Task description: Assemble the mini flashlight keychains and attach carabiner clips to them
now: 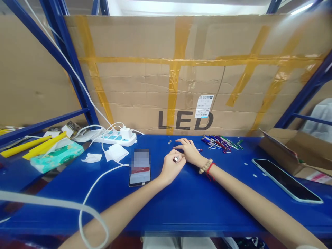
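My left hand (173,166) is closed in a fist above the blue table. A round silver end (176,159) of a slim object pokes out of it; the rest is hidden by the fingers. My right hand (190,150), with a beaded bracelet and a red cord at the wrist, is right beside it. Its fingers are stretched to the left and apart, near small metal bits (169,141) on the table. Behind this hand a short red piece (199,150) shows. A pile of colourful pens with clips (220,143) lies to the right.
Left of my hands lie a lit phone (140,174) on a cable, a white power strip (116,137) and paper (116,152). To the right are a dark-screened phone (286,181) and an open cardboard box (293,155). A taped cardboard wall (140,93) stands behind the table.
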`<act>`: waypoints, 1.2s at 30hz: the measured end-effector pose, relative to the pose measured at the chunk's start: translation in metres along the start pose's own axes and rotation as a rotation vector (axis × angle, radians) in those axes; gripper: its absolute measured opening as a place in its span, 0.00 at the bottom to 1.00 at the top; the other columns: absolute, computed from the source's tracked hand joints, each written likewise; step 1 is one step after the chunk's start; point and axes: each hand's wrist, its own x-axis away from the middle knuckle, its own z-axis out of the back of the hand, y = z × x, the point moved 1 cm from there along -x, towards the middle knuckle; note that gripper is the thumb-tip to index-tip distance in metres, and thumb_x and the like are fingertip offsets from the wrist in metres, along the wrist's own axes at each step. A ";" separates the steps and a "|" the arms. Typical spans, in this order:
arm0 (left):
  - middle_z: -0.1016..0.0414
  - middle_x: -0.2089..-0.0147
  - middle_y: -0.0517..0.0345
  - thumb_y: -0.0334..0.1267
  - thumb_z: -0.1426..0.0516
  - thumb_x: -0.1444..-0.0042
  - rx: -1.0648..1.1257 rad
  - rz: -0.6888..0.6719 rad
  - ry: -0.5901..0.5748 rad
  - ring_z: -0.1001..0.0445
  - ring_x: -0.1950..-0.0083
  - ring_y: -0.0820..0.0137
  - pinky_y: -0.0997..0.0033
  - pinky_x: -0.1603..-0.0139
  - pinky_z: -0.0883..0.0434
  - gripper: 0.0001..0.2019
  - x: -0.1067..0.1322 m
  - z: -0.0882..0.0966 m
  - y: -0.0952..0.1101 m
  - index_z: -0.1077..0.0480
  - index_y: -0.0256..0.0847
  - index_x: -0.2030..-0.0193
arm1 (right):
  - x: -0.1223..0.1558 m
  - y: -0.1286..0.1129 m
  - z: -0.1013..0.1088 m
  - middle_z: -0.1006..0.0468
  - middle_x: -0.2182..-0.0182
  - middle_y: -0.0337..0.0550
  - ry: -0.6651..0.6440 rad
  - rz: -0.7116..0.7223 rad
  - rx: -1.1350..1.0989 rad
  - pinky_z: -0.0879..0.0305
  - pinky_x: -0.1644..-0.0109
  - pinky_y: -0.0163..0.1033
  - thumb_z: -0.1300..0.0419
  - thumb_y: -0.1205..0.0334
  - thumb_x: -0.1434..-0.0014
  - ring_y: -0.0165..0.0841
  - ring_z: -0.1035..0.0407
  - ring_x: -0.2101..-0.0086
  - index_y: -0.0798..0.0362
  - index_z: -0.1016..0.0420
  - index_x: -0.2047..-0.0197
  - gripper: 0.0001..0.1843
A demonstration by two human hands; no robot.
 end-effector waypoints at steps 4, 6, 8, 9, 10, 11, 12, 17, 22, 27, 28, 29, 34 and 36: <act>0.44 0.75 0.63 0.33 0.47 0.55 0.006 -0.015 -0.002 0.43 0.73 0.76 0.73 0.70 0.43 0.16 0.002 -0.001 0.000 0.53 0.39 0.85 | 0.003 0.003 0.001 0.29 0.51 0.47 0.046 -0.052 -0.034 0.45 0.50 0.47 0.41 0.59 0.44 0.40 0.40 0.50 0.51 0.21 0.67 0.08; 0.44 0.75 0.62 0.33 0.47 0.55 0.007 -0.020 -0.011 0.43 0.73 0.75 0.73 0.70 0.43 0.16 0.002 -0.002 0.000 0.54 0.40 0.85 | 0.005 0.004 0.001 0.29 0.52 0.47 0.054 -0.080 -0.060 0.43 0.52 0.47 0.39 0.58 0.45 0.41 0.39 0.51 0.51 0.21 0.68 0.07; 0.44 0.75 0.62 0.34 0.47 0.55 0.008 -0.024 -0.019 0.43 0.72 0.75 0.73 0.70 0.43 0.17 0.002 -0.002 0.000 0.54 0.40 0.85 | 0.006 0.006 0.001 0.29 0.52 0.48 0.052 -0.099 -0.089 0.42 0.52 0.47 0.39 0.58 0.46 0.41 0.39 0.51 0.50 0.21 0.65 0.08; 0.44 0.76 0.62 0.34 0.47 0.55 0.006 -0.025 -0.019 0.43 0.72 0.75 0.73 0.70 0.43 0.17 0.001 -0.002 0.000 0.55 0.40 0.85 | 0.007 0.007 0.000 0.29 0.52 0.47 0.049 -0.104 -0.105 0.42 0.52 0.48 0.39 0.58 0.45 0.41 0.38 0.51 0.50 0.21 0.64 0.08; 0.44 0.76 0.62 0.34 0.47 0.55 0.004 -0.025 -0.017 0.43 0.72 0.74 0.73 0.69 0.43 0.17 0.000 -0.001 -0.001 0.55 0.40 0.85 | 0.007 0.008 -0.001 0.29 0.52 0.47 0.045 -0.106 -0.120 0.42 0.52 0.48 0.39 0.57 0.45 0.41 0.38 0.51 0.49 0.21 0.64 0.08; 0.44 0.76 0.62 0.34 0.47 0.55 0.000 -0.023 -0.011 0.42 0.71 0.74 0.73 0.69 0.43 0.17 -0.001 -0.001 -0.001 0.55 0.40 0.85 | 0.008 0.009 -0.001 0.28 0.52 0.46 0.041 -0.106 -0.136 0.42 0.52 0.48 0.39 0.58 0.45 0.41 0.38 0.51 0.49 0.21 0.66 0.07; 0.44 0.76 0.62 0.34 0.47 0.55 -0.005 -0.017 0.000 0.42 0.71 0.74 0.73 0.69 0.43 0.17 -0.002 0.000 -0.002 0.55 0.40 0.85 | 0.008 0.010 -0.002 0.28 0.53 0.45 0.039 -0.105 -0.152 0.42 0.52 0.48 0.39 0.58 0.46 0.41 0.38 0.51 0.48 0.21 0.67 0.06; 0.43 0.76 0.62 0.34 0.48 0.55 -0.041 0.047 0.106 0.42 0.71 0.75 0.73 0.69 0.44 0.15 -0.008 0.005 -0.011 0.51 0.40 0.85 | 0.009 0.016 0.000 0.26 0.57 0.44 0.073 -0.121 -0.224 0.41 0.54 0.47 0.34 0.60 0.51 0.40 0.35 0.55 0.49 0.21 0.72 0.03; 0.45 0.78 0.65 0.32 0.48 0.57 -0.076 0.104 0.170 0.45 0.74 0.76 0.74 0.70 0.46 0.14 -0.010 0.006 -0.015 0.51 0.40 0.85 | 0.010 0.008 0.017 0.24 0.62 0.43 0.191 -0.131 -0.319 0.38 0.53 0.45 0.36 0.63 0.50 0.36 0.32 0.59 0.51 0.21 0.72 0.02; 0.45 0.80 0.67 0.32 0.47 0.56 -0.087 0.137 0.169 0.45 0.76 0.77 0.75 0.73 0.46 0.13 -0.010 0.006 -0.015 0.46 0.39 0.85 | 0.014 -0.019 0.040 0.25 0.65 0.42 0.417 0.076 -0.659 0.34 0.55 0.40 0.37 0.63 0.48 0.32 0.30 0.62 0.51 0.22 0.70 0.03; 0.45 0.80 0.67 0.32 0.47 0.55 -0.091 0.143 0.171 0.45 0.76 0.77 0.75 0.73 0.46 0.12 -0.010 0.006 -0.015 0.44 0.39 0.85 | 0.015 -0.024 0.042 0.25 0.65 0.42 0.418 0.130 -0.651 0.35 0.55 0.40 0.37 0.63 0.48 0.32 0.31 0.62 0.51 0.22 0.71 0.02; 0.44 0.80 0.66 0.31 0.47 0.55 -0.096 0.148 0.173 0.44 0.76 0.77 0.75 0.73 0.46 0.11 -0.010 0.006 -0.015 0.43 0.38 0.85 | 0.016 -0.027 0.043 0.25 0.65 0.42 0.417 0.180 -0.618 0.35 0.55 0.41 0.36 0.63 0.49 0.33 0.31 0.62 0.51 0.22 0.71 0.02; 0.41 0.80 0.65 0.25 0.49 0.57 -0.120 0.166 0.189 0.42 0.75 0.76 0.76 0.73 0.46 0.09 -0.011 0.008 -0.015 0.39 0.37 0.85 | 0.019 -0.031 0.041 0.24 0.64 0.43 0.430 0.318 -0.429 0.37 0.56 0.43 0.37 0.63 0.47 0.33 0.33 0.61 0.52 0.22 0.69 0.02; 0.40 0.80 0.64 0.24 0.49 0.58 -0.129 0.176 0.189 0.41 0.75 0.75 0.76 0.73 0.45 0.09 -0.010 0.008 -0.015 0.38 0.37 0.85 | 0.020 -0.031 0.042 0.24 0.63 0.43 0.407 0.353 -0.372 0.38 0.56 0.43 0.38 0.63 0.45 0.34 0.33 0.60 0.51 0.22 0.68 0.03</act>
